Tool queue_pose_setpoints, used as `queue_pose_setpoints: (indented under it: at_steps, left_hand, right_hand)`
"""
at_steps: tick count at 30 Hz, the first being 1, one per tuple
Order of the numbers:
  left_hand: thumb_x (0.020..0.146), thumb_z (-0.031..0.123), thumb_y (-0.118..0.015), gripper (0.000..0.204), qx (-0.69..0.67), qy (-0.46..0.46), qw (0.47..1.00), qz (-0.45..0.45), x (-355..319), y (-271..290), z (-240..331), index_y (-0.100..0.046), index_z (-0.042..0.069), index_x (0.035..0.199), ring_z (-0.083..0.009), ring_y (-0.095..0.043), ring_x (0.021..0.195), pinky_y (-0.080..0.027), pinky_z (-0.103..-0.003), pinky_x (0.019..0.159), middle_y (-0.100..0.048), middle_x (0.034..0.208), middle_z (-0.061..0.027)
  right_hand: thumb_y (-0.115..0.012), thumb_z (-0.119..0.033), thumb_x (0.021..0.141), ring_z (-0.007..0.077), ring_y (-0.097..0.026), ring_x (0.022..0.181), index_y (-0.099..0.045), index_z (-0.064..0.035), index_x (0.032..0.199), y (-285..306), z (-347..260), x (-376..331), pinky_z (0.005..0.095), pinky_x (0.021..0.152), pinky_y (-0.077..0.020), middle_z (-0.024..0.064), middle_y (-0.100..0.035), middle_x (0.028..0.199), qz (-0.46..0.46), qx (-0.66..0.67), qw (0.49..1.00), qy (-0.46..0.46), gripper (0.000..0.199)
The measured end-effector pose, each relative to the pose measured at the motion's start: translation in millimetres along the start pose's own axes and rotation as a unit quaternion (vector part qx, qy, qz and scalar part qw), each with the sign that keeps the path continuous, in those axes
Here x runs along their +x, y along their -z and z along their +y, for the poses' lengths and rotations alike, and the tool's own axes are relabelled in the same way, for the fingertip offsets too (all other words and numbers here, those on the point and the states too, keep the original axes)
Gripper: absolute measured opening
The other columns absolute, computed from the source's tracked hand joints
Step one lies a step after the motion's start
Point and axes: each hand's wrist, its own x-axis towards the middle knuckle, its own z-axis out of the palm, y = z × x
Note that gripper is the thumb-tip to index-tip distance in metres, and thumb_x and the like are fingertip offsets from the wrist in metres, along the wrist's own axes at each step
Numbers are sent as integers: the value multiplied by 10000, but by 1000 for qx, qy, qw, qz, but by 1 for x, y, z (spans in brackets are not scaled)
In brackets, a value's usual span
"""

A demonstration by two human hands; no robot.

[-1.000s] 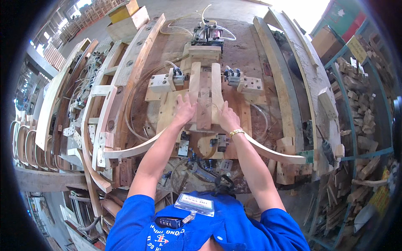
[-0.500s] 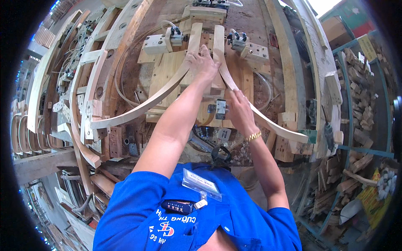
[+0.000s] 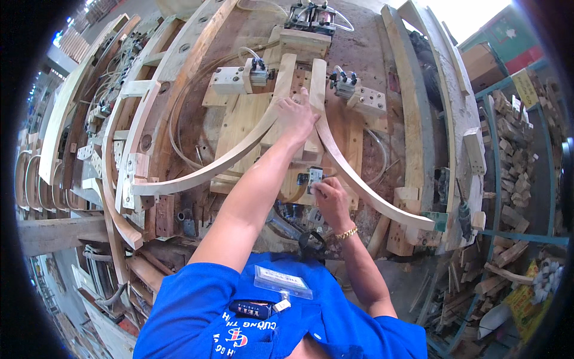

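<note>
Two curved wooden pieces lie on a plywood jig, their upper ends side by side: the left piece (image 3: 224, 161) sweeps out to the left, the right piece (image 3: 359, 182) to the right. My left hand (image 3: 295, 121) rests across the gap between them, fingers spread, touching the left piece's inner edge and reaching close to the right one. Lower down, my right hand (image 3: 332, 197) is closed, its fingers pinched at a small air valve (image 3: 314, 178) fixed at the jig's near side. Its fingers partly cover the valve's right end.
Small air cylinders flank the upper ends: a left cylinder (image 3: 258, 75) and a right cylinder (image 3: 345, 87). Another cylinder unit (image 3: 311, 19) stands at the far end. Clear hoses loop over the bench. A screwdriver (image 3: 463, 209) hangs at right, beside a rack of wood offcuts (image 3: 514, 161).
My right hand has left the right curved piece and moved down and left to the air valve. My left hand stays between the two pieces. The whole view has shifted slightly.
</note>
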Motion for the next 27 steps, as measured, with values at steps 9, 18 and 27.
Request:
queue_pose_setpoints:
  at_steps: [9,18,27]
  left_hand:
    - [828,524,-669,800,0,-10,1000,3,-5,1,-2,-368,120,1450,-451,-474,1208,-321,-559,1029,-549,1225,-328]
    - [927,505,-514,578,-111,-17,993,31,-20,31,-115,-583,20,1234,-395,-600,1088,-465,-475,955,-635,1106,-291]
    - [939,672,-345,823,-153,65,958,-235,-46,39,-158,-703,-52,780,-391,-669,733,-491,-476,698,-645,672,-230]
  right_hand:
    - [-701,-182,855,317,-646,878,-657,-40,1094,0,-5,-3,402,756,-533,139,-611,1061,40,-40,998,25,281]
    - [-701,-98,816,329,-571,1058,-620,-6,1144,-4,-28,-37,402,888,-492,160,-584,1119,69,-42,992,94,350]
    - [-661,-112,841,340,-601,1020,-594,-15,1153,-49,-55,-20,406,846,-517,167,-602,1105,-109,-2,982,155,333]
